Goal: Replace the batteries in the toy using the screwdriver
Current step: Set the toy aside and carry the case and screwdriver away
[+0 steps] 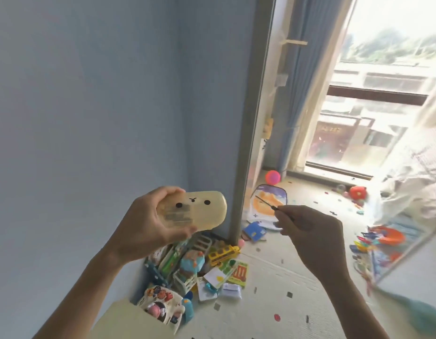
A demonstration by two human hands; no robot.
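Observation:
My left hand (148,221) grips a pale yellow, rounded toy (200,209) with two black dot eyes and a small mouth on its face. It is held up in front of the blue wall, face toward me. My right hand (312,231) pinches a thin screwdriver (268,204) whose dark shaft points up and to the left. The screwdriver tip is apart from the toy, a hand's width to its right.
A heap of toys (192,265) with a yellow bus (223,252) lies in the corner below the toy. A cream box corner (129,321) sits low centre. More toys litter the floor at right (383,238), near a pink ball (272,177) and a bright window (373,106).

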